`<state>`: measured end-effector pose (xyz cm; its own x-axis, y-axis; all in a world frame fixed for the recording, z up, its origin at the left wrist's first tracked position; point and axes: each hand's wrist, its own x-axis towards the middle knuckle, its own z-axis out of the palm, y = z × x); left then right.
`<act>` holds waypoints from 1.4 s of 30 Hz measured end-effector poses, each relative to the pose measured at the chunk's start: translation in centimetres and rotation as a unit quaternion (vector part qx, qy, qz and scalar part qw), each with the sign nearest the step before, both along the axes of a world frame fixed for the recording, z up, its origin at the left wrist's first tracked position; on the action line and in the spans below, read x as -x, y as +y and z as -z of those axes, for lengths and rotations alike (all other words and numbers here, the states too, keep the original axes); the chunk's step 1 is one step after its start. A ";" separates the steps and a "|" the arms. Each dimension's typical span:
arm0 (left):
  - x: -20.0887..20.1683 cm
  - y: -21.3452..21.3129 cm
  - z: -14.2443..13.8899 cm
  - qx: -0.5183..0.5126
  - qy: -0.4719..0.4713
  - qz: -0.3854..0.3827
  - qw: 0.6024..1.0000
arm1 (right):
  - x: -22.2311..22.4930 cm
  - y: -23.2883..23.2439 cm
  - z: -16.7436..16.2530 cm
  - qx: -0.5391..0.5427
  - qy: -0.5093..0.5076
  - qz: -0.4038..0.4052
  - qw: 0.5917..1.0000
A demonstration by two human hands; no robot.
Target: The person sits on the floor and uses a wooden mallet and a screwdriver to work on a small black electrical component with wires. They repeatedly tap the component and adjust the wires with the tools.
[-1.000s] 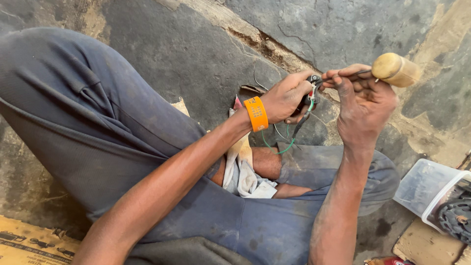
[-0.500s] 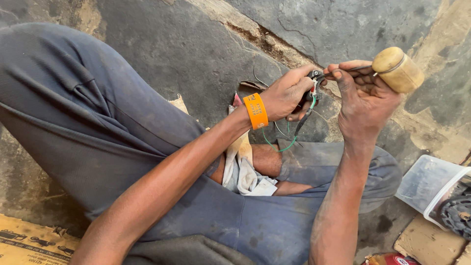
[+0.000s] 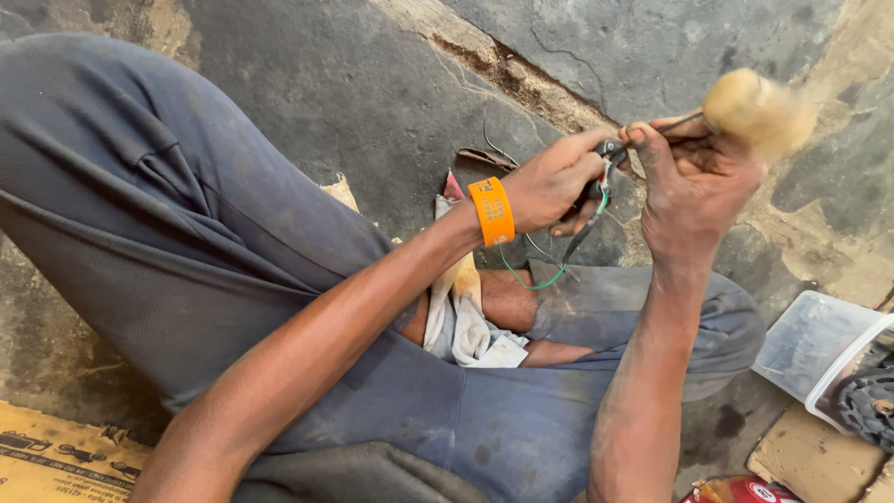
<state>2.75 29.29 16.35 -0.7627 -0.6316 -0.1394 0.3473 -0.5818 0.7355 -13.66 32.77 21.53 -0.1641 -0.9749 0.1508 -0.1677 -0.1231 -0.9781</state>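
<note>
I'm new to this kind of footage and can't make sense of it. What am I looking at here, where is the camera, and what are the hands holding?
There is no machine here. The camera sits on a person's head and looks down at their own two bare hands; the person sits on a cracked grey concrete floor in grey trousers.

The left hand, with an orange wristband, pinches a small dark part from which a green wire and a dark one hang. The right hand holds a thin tool with a rounded wooden handle, blurred in the picture, its tip against that part.

A white cloth lies in the lap. At right stands a clear plastic box; cardboard lies at lower left.
</note>
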 end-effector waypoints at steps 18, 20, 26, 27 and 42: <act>0.0 0.2 -0.7 0.027 -0.016 0.009 0.999 | -0.6 -0.4 -0.2 0.005 -0.027 0.001 1.000; 0.1 0.2 -0.5 0.021 -0.008 0.002 1.000 | -0.3 -0.5 0.2 0.000 -0.017 0.029 0.999; -0.1 -0.3 -0.1 0.031 0.006 -0.030 0.999 | 0.1 -0.4 0.2 0.015 0.001 0.016 1.000; -0.3 -0.5 -0.1 0.031 0.005 -0.027 0.999 | 0.0 -0.4 0.1 0.005 -0.014 0.009 1.000; -1.2 -0.5 -1.5 0.047 -0.045 0.028 0.997 | 0.9 -0.1 1.9 0.056 -0.016 0.012 0.998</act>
